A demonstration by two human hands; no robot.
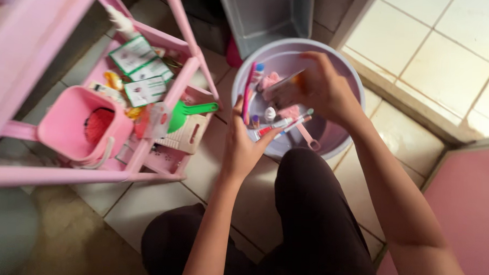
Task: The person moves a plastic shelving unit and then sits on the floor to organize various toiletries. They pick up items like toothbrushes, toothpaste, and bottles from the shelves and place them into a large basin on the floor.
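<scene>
My left hand (243, 145) grips a bunch of several toothbrushes and small tubes (280, 124) over the near rim of a lilac round basin (348, 76). One pink toothbrush (248, 91) stands upright from that hand. My right hand (321, 88) hovers above the basin with fingers pinched on a thin grey and orange toothbrush (285, 80). More small items lie inside the basin, blurred. I squat on the tiled floor, my dark trousers (307, 210) below the hands.
A pink rack (146, 145) stands at the left with a pink bucket (77, 123), white and green packets (141, 69) and a green scoop (188, 111). A grey bin (265, 13) sits behind the basin. A raised tiled step (420, 57) lies to the right.
</scene>
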